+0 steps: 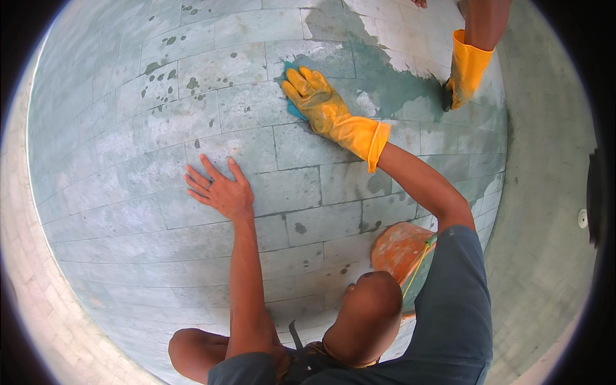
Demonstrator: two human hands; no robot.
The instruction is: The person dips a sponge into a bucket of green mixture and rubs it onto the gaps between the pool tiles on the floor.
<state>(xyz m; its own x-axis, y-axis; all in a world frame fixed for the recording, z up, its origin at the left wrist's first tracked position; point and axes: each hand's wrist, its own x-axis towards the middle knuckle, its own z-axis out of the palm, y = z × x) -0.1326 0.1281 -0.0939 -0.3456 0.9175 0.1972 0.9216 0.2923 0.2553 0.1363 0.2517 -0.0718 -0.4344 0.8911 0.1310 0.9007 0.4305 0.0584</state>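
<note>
The bare left hand (pixel 224 192) spreads open at nine o'clock; the gloved right hand (pixel 319 104) covers a blue cloth (pixel 294 111) at twelve, grip unclear; an orange bucket (pixel 396 249) sits at four.

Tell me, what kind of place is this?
Perhaps a tiled terrace or similar paved spot, though I can't be sure. Grey-green tiles spread widely, paler paving runs along the left edge, and an orange bucket stands on the tiles.

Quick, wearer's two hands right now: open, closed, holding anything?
Left hand: open, bare, fingers spread on the tiles, holding nothing visible.
Right hand: gloved, over a teal pad; grip cannot be told.
</note>
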